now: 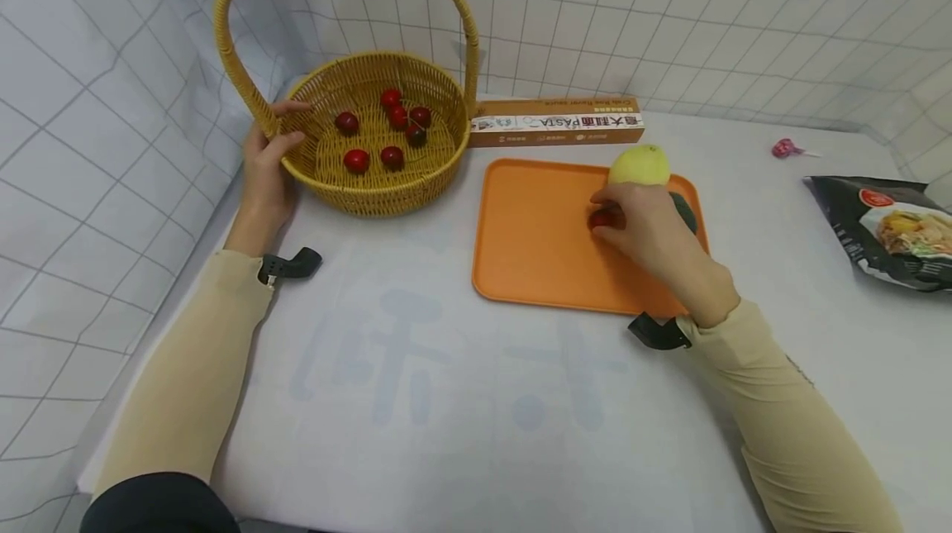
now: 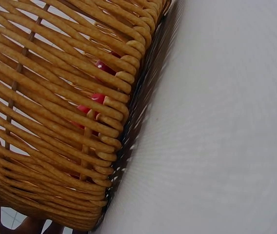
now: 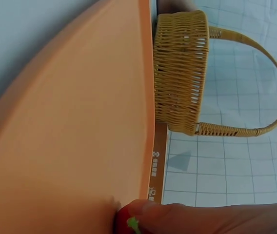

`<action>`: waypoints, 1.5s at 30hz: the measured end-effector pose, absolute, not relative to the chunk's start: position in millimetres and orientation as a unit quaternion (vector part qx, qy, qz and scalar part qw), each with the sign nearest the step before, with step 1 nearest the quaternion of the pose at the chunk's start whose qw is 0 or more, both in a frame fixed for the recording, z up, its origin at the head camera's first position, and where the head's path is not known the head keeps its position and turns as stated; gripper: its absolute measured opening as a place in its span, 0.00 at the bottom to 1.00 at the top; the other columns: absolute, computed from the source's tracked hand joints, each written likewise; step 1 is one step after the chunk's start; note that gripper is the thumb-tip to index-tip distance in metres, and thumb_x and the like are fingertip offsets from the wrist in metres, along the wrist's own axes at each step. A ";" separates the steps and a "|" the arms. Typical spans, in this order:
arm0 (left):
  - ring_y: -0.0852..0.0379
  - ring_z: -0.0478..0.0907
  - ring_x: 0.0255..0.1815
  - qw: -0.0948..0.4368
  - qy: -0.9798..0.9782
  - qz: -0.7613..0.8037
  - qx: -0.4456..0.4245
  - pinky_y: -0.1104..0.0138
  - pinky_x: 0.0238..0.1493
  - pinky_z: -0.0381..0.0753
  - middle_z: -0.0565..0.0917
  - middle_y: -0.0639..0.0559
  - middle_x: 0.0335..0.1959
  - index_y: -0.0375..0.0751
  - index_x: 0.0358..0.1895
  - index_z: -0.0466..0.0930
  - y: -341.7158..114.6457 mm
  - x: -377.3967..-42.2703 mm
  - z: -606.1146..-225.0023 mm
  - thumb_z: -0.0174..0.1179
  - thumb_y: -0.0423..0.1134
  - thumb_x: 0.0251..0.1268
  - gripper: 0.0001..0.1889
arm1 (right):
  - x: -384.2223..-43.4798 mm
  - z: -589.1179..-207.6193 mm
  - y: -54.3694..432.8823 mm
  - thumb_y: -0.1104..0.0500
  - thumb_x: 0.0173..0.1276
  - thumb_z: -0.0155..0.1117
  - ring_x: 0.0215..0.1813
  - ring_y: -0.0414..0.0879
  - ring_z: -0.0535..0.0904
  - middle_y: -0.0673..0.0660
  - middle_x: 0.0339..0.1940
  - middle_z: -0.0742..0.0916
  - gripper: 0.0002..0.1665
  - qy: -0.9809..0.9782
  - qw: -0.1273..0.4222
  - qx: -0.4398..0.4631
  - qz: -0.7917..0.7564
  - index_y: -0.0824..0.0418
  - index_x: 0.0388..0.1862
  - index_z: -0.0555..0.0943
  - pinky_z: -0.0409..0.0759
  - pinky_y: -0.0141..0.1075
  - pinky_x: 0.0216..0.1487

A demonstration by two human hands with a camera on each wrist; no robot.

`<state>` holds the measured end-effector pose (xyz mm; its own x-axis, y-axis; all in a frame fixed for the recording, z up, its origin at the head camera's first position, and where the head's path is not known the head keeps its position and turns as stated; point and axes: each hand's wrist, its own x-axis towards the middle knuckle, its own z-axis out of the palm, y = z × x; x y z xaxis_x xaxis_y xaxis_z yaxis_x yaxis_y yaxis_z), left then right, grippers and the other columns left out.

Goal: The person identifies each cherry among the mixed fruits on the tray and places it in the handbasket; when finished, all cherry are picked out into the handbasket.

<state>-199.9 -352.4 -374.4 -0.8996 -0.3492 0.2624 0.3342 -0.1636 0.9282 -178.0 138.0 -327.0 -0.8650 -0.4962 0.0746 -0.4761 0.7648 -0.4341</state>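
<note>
My left hand (image 1: 269, 173) grips the rim of a yellow wicker basket (image 1: 394, 201) near the base of its tall handle. Several dark red cherries (image 1: 357, 160) lie inside, and a few show through the weave in the left wrist view. Over the right part of an orange tray (image 1: 531, 227), my right hand (image 1: 658, 231) pinches a red cherry (image 3: 124, 222); a green stem shows on it in the right wrist view. Beside this hand on the tray sit a yellow round fruit (image 1: 640, 165) and a dark green item (image 1: 683, 212), mostly hidden by the hand.
Behind the tray lies a long brown pasta box (image 1: 558, 121), reaching to the basket. At the right are a pink-wrapped lollipop (image 1: 785, 148) and a black food packet (image 1: 892, 231). White grid-patterned sheeting (image 1: 669, 21) rises behind the white table (image 1: 446, 401) and at its sides.
</note>
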 end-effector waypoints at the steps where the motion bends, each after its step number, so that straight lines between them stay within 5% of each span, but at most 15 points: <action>1: 0.52 0.69 0.69 0.224 -0.609 -0.761 0.006 0.67 0.67 0.65 0.81 0.49 0.61 0.39 0.57 0.86 -352.3 -199.8 -374.5 0.58 0.31 0.62 0.19 | -178.0 -328.2 137.4 0.69 0.63 0.78 0.54 0.62 0.86 0.68 0.51 0.89 0.21 0.937 0.023 -0.261 -0.232 0.72 0.54 0.85 0.82 0.56 0.59; 16: 0.52 0.69 0.69 0.228 -0.608 -0.761 0.006 0.67 0.67 0.65 0.81 0.49 0.61 0.38 0.57 0.86 -353.7 -200.7 -375.9 0.58 0.30 0.62 0.20 | -176.4 -347.5 125.6 0.64 0.60 0.82 0.51 0.56 0.89 0.63 0.47 0.92 0.20 0.914 -0.018 -0.269 -0.303 0.68 0.51 0.88 0.86 0.51 0.55; 32: 0.52 0.70 0.68 0.227 -0.596 -0.770 0.008 0.68 0.65 0.66 0.82 0.49 0.60 0.37 0.56 0.86 -353.2 -201.8 -376.0 0.58 0.29 0.62 0.19 | -177.4 -342.8 108.5 0.64 0.63 0.80 0.53 0.54 0.89 0.59 0.52 0.91 0.22 0.893 0.029 -0.263 -0.365 0.65 0.55 0.87 0.87 0.48 0.57; 45: 0.53 0.69 0.69 0.229 -0.609 -0.759 0.014 0.68 0.67 0.64 0.82 0.49 0.61 0.39 0.57 0.86 -353.6 -199.4 -376.5 0.57 0.31 0.62 0.20 | -200.8 -300.2 31.4 0.63 0.68 0.77 0.55 0.53 0.89 0.60 0.55 0.91 0.20 0.862 -0.064 -0.346 -0.364 0.65 0.58 0.87 0.84 0.45 0.60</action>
<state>-199.4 -353.6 -376.5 -0.8949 -0.3643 0.2576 0.3303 -0.1528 0.9314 -200.8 31.4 -300.2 -0.7526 -0.5500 0.3620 -0.6430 0.4953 -0.5842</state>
